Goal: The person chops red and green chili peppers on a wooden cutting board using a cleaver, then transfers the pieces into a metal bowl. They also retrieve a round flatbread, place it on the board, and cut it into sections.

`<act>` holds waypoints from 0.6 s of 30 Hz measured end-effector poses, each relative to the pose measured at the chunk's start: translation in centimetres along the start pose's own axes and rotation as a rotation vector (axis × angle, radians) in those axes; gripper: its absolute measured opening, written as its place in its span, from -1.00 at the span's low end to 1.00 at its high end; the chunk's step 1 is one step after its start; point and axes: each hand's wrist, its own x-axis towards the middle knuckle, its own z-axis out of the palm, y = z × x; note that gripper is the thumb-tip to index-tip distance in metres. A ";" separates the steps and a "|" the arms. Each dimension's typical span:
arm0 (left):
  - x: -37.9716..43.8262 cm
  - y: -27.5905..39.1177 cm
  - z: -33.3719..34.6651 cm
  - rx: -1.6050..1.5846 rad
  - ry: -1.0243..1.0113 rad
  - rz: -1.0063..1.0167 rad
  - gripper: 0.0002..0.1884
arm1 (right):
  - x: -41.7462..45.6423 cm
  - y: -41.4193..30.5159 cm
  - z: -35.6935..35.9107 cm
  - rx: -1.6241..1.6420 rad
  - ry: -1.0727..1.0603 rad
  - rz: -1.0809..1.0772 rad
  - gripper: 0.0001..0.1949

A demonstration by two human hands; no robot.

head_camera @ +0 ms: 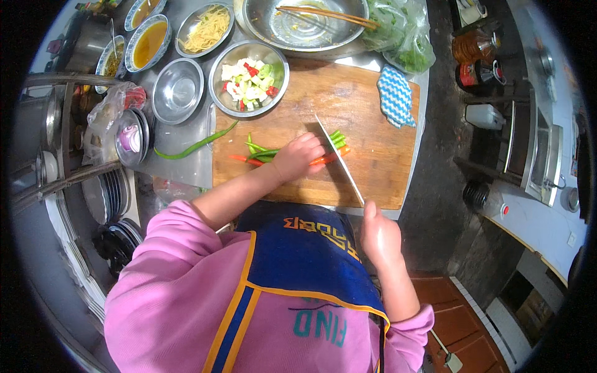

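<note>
My left hand (302, 157) presses down on a bunch of green and red chili peppers (266, 154) on the wooden cutting board (382, 163). With my right hand (380, 233) I grip the handle of a kitchen knife (343, 163), seen nearly edge-on. Its blade lies across the peppers, just right of my left fingers. Pepper ends (337, 139) show on the blade's far side. A single long green chili pepper (196, 145) lies left of the board, its tip over the board's edge. A steel bowl (283, 95) of cut white, green and red vegetables stands at the board's upper left corner.
A blue-and-white cloth (396, 95) lies on the board's upper right. Beyond the board are a large steel basin (303, 44) with chopsticks (331, 16) and a plastic bag of greens (410, 51). An empty steel bowl (178, 91), shredded food (205, 30) and bowls of liquid (150, 44) stand left.
</note>
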 end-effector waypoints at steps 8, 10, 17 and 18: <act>-0.3 -0.5 0.5 -0.008 0.077 0.074 -0.54 | 4.5 0.4 1.6 0.162 0.088 0.063 -0.77; -0.2 0.0 -0.7 -0.054 0.114 0.105 -0.53 | 4.2 1.1 1.6 0.123 0.157 -0.001 -0.92; -1.8 0.4 -2.6 -0.064 0.020 -0.018 -0.58 | 0.1 -1.0 0.3 0.077 0.025 0.037 -0.89; -1.7 0.3 -2.5 -0.076 0.002 -0.026 -0.59 | 0.2 -1.1 0.9 0.055 0.020 0.027 -0.88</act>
